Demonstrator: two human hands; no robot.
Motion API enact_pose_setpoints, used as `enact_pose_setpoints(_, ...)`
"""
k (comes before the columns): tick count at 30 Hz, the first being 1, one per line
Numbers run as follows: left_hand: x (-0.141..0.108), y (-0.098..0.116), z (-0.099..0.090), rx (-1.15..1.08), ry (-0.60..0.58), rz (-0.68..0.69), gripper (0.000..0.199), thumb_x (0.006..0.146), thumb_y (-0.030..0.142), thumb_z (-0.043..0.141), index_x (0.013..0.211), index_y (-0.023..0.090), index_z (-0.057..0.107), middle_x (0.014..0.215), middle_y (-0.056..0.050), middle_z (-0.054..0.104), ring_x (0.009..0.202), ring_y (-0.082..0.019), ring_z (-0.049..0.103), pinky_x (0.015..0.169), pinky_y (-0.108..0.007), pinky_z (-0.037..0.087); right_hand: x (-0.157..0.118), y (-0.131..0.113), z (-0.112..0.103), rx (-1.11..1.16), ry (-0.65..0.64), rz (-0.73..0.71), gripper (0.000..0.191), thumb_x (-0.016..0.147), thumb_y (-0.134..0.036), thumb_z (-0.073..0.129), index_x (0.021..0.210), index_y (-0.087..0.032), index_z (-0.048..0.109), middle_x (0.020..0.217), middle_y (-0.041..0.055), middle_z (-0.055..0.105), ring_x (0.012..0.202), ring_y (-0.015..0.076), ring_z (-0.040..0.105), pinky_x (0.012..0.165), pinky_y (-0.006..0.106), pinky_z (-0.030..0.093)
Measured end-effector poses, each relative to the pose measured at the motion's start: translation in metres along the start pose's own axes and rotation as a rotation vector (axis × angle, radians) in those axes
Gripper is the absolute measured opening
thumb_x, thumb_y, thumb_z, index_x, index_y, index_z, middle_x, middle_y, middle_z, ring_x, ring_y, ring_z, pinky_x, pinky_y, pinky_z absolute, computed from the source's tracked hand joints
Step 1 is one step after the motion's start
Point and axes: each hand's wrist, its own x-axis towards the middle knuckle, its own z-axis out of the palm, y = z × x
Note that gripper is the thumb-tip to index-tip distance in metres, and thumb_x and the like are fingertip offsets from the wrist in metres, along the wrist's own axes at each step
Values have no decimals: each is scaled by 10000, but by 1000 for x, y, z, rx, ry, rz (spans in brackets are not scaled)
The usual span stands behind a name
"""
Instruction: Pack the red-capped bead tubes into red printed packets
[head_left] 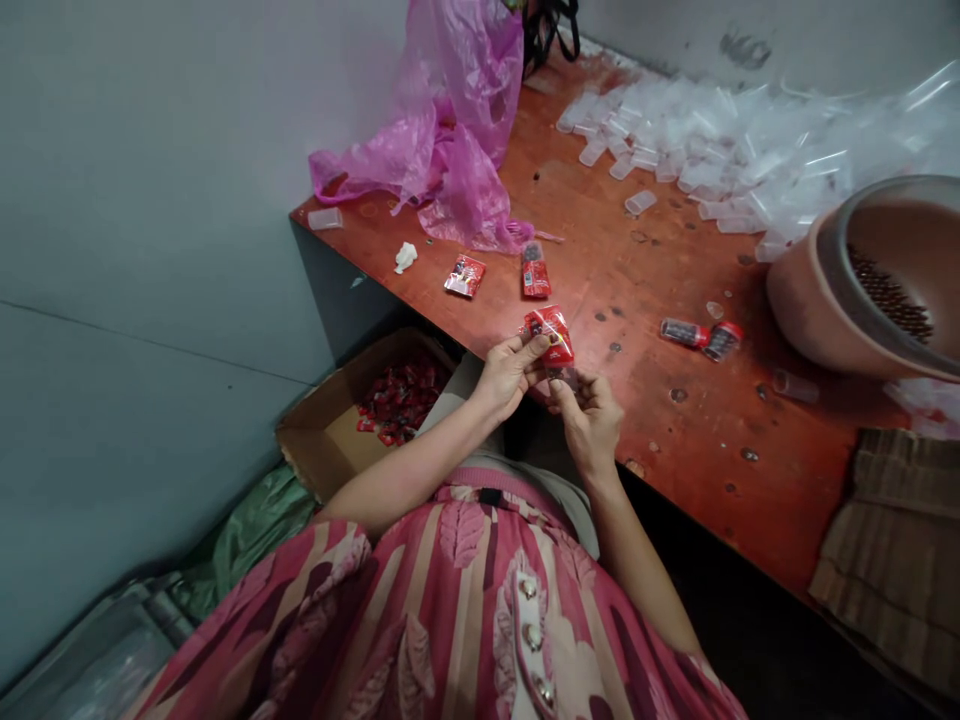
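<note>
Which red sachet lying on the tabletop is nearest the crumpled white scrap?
The leftmost red sachet, right of the crumpled white scrap; the other red-wrapped pieces on the tabletop lie farther right, two of them near the bucket.

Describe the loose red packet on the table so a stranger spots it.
On the reddish table, find the pink bag. Below it in the picture, the red packet lies right of a crumpled white scrap. Unlike the red-wrapped cup to its right, it shows no cup.

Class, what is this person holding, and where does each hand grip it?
The left hand pinches the red packet by its left side; the right hand grips the clear end just below.
</note>
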Motion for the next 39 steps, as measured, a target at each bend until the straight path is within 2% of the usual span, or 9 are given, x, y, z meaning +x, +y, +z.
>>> enact_pose_setpoints(3,2,-1,-2,79,-49,-52,334,566,299,810,761,103,624,654,-22,654,550,-99,599,574,-219,473,-1,-1,-2,-174,61,-105,310,761,-382,651,995,-183,606,833,39,694,643,147,647,621,302,559)
enact_pose_setpoints(5,2,0,-3,128,-46,-69,342,550,312,816,742,96,632,632,-25,648,540,-100,595,546,-214,464,-1,-2,-2,-182,67,-117,296,752,-373,662,977,-187,612,806,32,693,639,146,646,620,294,554)
enact_pose_setpoints(11,2,5,-4,271,-99,-83,357,537,347,811,692,75,640,630,-31,641,540,-104,583,554,-241,464,8,1,-4,351,-133,194,282,741,-399,661,887,-170,585,604,-32,628,444,101,586,403,202,468)
enact_pose_setpoints(13,3,3,-5,292,-119,-83,349,552,350,802,703,76,649,632,-29,639,536,-102,578,556,-247,463,9,2,-4,373,-129,208,277,729,-394,676,861,-170,581,607,-34,626,449,96,588,403,194,468)
enact_pose_setpoints(18,4,-7,-5,249,-54,-83,332,539,336,808,709,90,663,628,-17,634,525,-76,551,544,-220,447,9,2,-1,195,29,56,332,692,-351,725,928,-197,550,726,-22,666,555,112,634,501,229,540)
enact_pose_setpoints(23,0,-5,-3,251,-86,-127,328,544,333,808,694,79,667,599,-21,630,505,-87,553,542,-241,459,16,0,-2,409,-72,145,341,679,-342,737,845,-219,466,558,-77,626,406,108,593,401,207,506)
enact_pose_setpoints(29,-4,4,-12,166,0,-51,295,549,308,810,683,85,670,689,-36,669,639,-109,619,677,-259,512,11,-1,-8,486,-212,207,302,723,-322,711,963,-211,564,779,-12,699,643,116,682,666,272,589)
enact_pose_setpoints(34,-15,-3,-18,199,-40,-73,296,574,303,799,716,72,679,676,-36,663,593,-100,604,657,-262,513,13,-1,2,511,-175,260,253,691,-304,736,855,-202,572,676,-51,660,564,88,653,577,213,570)
enact_pose_setpoints(39,-35,6,-38,147,117,42,311,600,331,787,756,91,667,813,-78,700,765,-161,664,799,-316,519,15,-5,16,480,-240,246,274,673,-323,741,839,-193,565,665,-47,654,578,107,658,550,224,567)
